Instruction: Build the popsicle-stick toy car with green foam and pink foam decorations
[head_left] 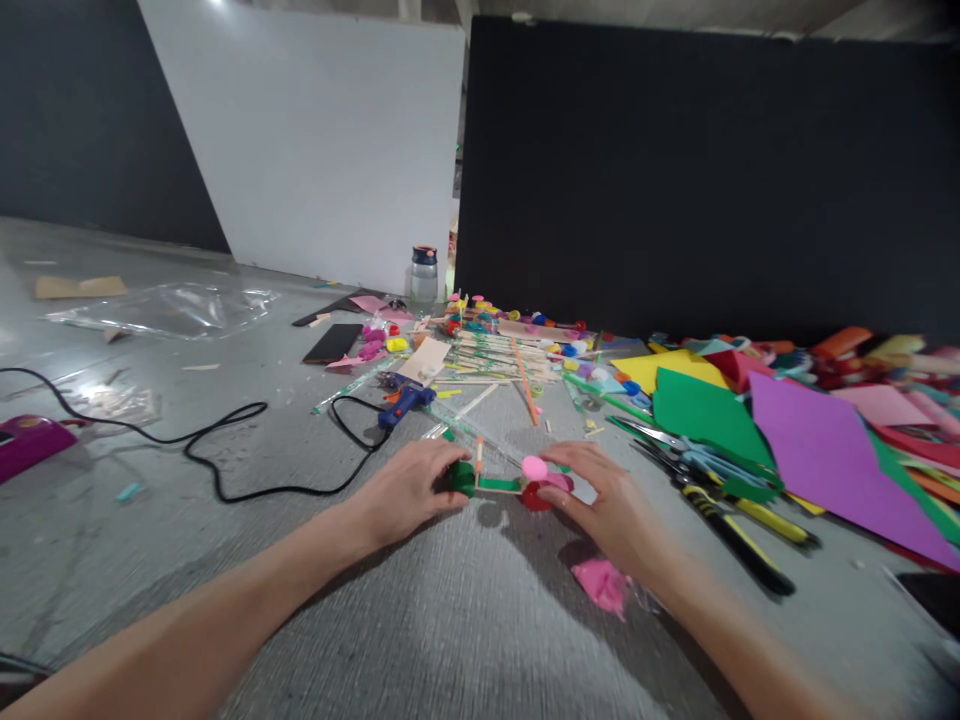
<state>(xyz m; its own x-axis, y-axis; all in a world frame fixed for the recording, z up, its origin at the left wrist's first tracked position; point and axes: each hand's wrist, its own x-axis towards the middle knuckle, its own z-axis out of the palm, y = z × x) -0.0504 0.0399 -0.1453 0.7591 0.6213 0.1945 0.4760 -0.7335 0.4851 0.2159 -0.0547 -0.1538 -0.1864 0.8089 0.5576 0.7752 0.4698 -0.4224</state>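
A small craft piece of thin sticks with a green strip (499,485) lies between my hands, low over the grey surface. At its left end is a green round piece (460,478), which my left hand (409,485) holds between thumb and fingers. The right end carries a pink disc (534,468) above a red round piece (535,496). My right hand (604,495) is closed on the pink and red pieces there. A short upright stick with an orange part (479,455) rises near the left end.
Beyond my hands lie a blue glue gun (406,405) with a black cord, many craft sticks (499,355) and a bottle (424,275). Pliers (739,540), scissors and coloured sheets (840,460) are at the right. Pink material (601,585) lies near my right wrist.
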